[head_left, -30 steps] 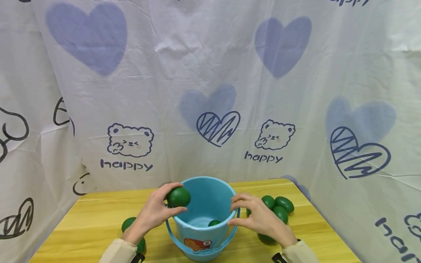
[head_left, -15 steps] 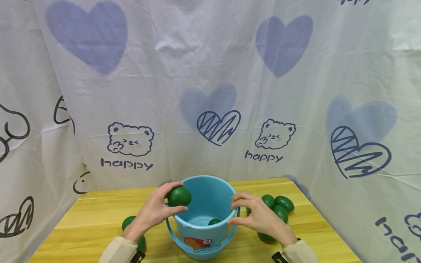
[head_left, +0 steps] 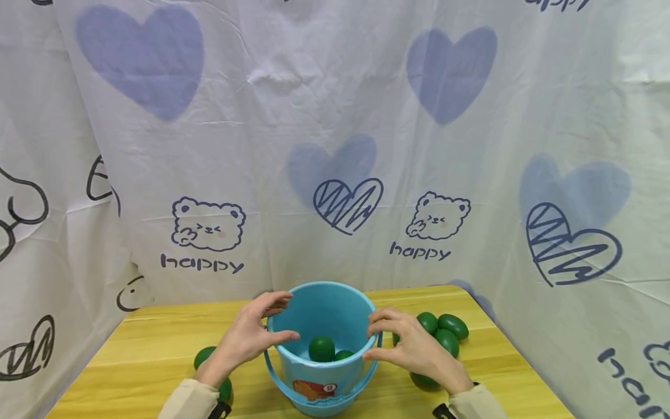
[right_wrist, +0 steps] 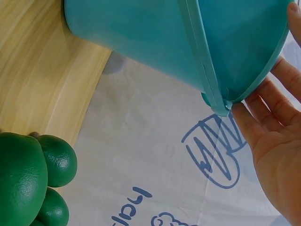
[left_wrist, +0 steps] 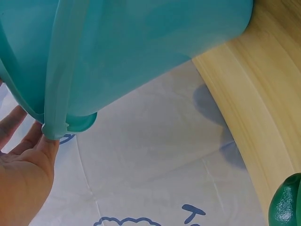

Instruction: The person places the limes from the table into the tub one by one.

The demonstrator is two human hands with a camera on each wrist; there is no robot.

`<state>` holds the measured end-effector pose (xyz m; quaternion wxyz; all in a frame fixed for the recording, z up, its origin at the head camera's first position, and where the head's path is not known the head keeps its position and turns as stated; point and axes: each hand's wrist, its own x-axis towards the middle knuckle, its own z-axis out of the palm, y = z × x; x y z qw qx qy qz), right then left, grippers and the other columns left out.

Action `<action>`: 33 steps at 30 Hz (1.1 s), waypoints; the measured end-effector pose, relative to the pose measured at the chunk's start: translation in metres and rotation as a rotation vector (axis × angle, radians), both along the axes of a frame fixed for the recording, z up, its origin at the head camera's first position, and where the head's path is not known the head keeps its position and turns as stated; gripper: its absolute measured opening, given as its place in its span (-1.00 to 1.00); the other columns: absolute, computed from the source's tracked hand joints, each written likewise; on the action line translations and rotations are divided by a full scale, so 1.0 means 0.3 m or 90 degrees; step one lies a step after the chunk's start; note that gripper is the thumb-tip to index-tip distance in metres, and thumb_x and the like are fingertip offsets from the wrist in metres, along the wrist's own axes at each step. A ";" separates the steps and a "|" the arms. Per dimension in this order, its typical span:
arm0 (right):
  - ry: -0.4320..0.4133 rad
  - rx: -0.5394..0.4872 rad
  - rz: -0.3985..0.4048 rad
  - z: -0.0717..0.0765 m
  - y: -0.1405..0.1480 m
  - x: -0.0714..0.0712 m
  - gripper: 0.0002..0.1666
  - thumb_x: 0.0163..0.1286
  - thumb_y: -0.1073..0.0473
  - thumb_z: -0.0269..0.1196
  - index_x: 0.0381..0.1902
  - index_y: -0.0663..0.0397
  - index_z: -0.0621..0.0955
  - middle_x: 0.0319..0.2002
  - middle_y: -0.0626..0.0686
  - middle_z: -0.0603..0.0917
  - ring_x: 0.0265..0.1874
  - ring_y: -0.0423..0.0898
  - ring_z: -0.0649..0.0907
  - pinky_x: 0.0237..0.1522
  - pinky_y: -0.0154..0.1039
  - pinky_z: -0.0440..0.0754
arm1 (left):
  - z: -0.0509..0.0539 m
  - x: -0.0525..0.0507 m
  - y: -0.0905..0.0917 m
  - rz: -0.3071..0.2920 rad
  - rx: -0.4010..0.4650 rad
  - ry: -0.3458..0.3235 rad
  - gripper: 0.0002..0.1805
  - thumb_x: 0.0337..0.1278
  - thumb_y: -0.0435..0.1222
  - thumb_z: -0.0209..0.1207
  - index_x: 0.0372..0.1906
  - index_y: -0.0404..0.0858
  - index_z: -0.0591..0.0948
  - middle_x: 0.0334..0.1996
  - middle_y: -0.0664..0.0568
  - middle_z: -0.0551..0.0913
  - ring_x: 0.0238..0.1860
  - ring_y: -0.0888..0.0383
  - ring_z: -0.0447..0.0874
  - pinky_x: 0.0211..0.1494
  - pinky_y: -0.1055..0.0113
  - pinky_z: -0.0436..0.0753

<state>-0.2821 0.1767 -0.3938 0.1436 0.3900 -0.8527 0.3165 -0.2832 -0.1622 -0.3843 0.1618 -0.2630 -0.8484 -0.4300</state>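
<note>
A light blue bucket (head_left: 342, 373) stands upright on the table between my hands. Inside it lie two smooth green oval fruits; one fruit (head_left: 321, 349) shows most of its side, while the bucket's near rim partly hides the other fruit (head_left: 344, 355). My left hand (head_left: 246, 331) is at the left rim, thumb and fingers spread apart with nothing between them. At the right rim, my right hand (head_left: 405, 343) has its thumb and fingers apart and holds no fruit. In both wrist views the fingers (left_wrist: 47, 146) (right_wrist: 249, 125) are close to the rim beside the handle's ends.
Several green fruits (head_left: 452, 327) are grouped on the table (head_left: 141, 355) right of the bucket, partly behind my right hand. Two more fruits (head_left: 225, 391) lie at the left, partly hidden by my left wrist. A printed white cloth (head_left: 293, 250) hangs behind and beside the table.
My left hand has let go of the green fruit it held over the left rim, and that fruit is now inside the bucket. Both hands have stayed in place.
</note>
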 end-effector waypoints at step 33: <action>0.001 0.000 -0.008 0.001 -0.002 0.002 -0.69 0.12 -0.25 0.41 -0.25 -0.32 0.68 0.00 -0.12 0.65 0.04 -0.16 0.61 0.06 -0.12 0.69 | -0.023 0.009 -0.090 0.125 0.031 0.015 -0.64 0.21 -0.15 0.31 0.08 -0.15 0.64 0.03 0.00 0.68 0.03 0.03 0.66 0.11 0.00 0.69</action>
